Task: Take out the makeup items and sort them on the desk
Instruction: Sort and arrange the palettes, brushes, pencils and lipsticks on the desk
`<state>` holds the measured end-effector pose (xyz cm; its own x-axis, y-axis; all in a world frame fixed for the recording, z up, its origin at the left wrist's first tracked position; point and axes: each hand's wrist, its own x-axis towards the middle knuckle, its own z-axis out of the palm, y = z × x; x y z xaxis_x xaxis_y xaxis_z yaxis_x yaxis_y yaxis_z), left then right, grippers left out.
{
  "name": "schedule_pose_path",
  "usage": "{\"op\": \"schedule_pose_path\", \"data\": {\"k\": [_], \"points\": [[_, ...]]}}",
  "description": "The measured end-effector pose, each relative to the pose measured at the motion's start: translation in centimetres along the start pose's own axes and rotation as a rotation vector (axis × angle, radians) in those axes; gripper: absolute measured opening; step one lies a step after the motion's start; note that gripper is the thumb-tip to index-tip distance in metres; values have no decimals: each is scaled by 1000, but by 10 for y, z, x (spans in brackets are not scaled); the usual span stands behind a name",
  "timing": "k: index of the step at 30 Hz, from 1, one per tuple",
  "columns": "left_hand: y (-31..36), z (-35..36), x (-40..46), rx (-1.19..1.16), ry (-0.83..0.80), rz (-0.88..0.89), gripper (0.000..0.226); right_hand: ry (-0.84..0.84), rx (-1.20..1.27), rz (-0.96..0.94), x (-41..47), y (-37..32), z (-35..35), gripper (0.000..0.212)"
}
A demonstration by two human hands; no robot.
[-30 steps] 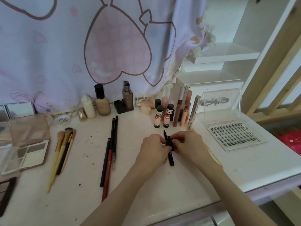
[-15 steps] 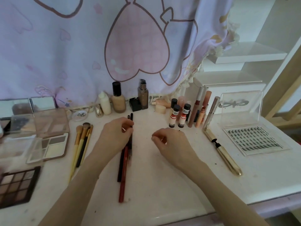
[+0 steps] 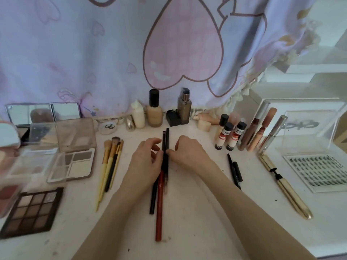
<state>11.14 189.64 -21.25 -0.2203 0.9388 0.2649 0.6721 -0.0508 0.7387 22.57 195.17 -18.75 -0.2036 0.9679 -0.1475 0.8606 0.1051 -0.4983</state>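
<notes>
Mostly I judge the sorting done: brushes (image 3: pixel 110 162), palettes (image 3: pixel 32 209) and lipsticks (image 3: pixel 255 132) lie grouped on the desk (image 3: pixel 197 222). My left hand (image 3: pixel 145 162) and right hand (image 3: pixel 187 151) pinch the pencils (image 3: pixel 165 147) at mid-desk from both sides (squaring the row).

Light: soft, even daylight, brightest at right.
Shadows: faint.
Blur: left edge smeared.
Distortion: wide-angle bowing at edges.
</notes>
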Motion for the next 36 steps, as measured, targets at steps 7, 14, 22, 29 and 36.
{"op": "schedule_pose_path", "data": {"k": [7,14,22,29,36], "points": [[-1,2,-2,-10,-13,0,34,-39,-90,-35,3,-10,1,28],[-4,1,-3,8,14,16,31,-24,-86,11,12,-7,-11,31],[14,-6,-7,-178,92,92,29,230,736,-200,-13,-1,-45,17],[15,-6,-12,-86,67,203,15,119,1017,-284,-32,-9,-44,21],[12,-7,-15,-32,31,262,12,35,1032,-268,-38,-6,-37,24]]}}
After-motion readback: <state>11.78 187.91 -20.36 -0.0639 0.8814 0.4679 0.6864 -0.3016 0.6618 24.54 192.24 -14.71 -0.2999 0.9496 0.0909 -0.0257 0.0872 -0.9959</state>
